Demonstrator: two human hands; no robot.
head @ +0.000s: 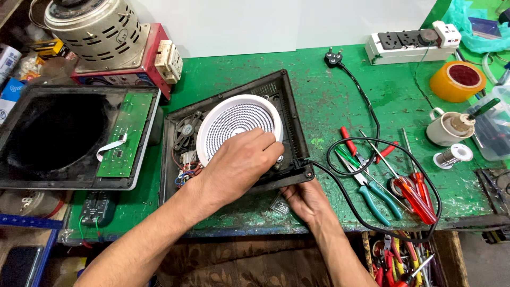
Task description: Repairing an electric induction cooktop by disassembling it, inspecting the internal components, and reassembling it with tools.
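Fingers (265, 142) of the left hand (239, 165) curl down over the near right edge of a white round coil disc (234, 122), resting on it in a loose grip rather than a clenched one. The disc sits inside an open black cooktop casing (289, 114) that lies tilted at an angle in the middle of the green tabletop (329, 90). The right hand (305, 199) is just near of the casing, at its near right corner; its fingers are tucked under the edge there, so it cannot be told how tightly they hold. A black power cord (366, 212) leaves the casing at that same corner, right beside the right hand, loops to the right and runs to a plug (333, 57) lying far on the tabletop.

Inside the casing, left of the disc, are a small fan (186, 129) and a bunch of coloured wires (183, 172).

To the left lies the cooktop's black glass top (48, 138), turned over, with a green circuit board (125, 133) along its right side. Far left stands a round metal transformer (93, 32).

To the right of the hands, red and green-handled screwdrivers and pliers (393, 180) lie in a loose group inside the cord loop. Further right are a white cup (446, 127), a spool of solder wire (451, 155), a roll of yellow tape (457, 79) and a white power strip (411, 42).
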